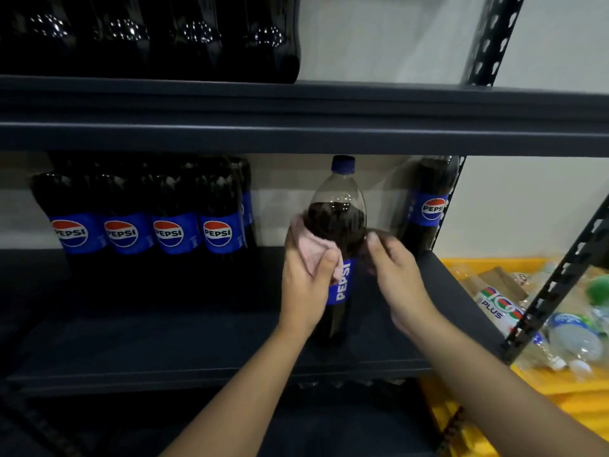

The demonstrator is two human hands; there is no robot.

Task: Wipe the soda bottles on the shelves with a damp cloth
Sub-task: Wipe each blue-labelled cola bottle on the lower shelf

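Head cam, looking at dark metal shelving. Middle shelf: one Pepsi bottle pulled fwd from the rest, standing upright near the shelf's front-right area, blue cap on, liquid level below the shoulder, label reading vertically.

L hand holds a pink cloth pressed against the bottle's left side, thumb over the cloth, fingers wrapped behind w/ the cloth between palm and bottle. Cloth covers the area just above the label.

R hand is at the bottle's right side, thumb up, fingers curled toward the bottle at label height. Motion blur there, so can't tell if it's actually gripping or just touching.

Other stock: row of 4 Pepsi bottles at back-left of same shelf, labels facing out (more behind them, hard to count). One more Pepsi bottle at back-right by the perforated upright. Top shelf has dark bottles, only lower parts visible.

Right of the rack: yellow bin w/ mixed empty plastic bottles, incl. a 100 Plus bottle.
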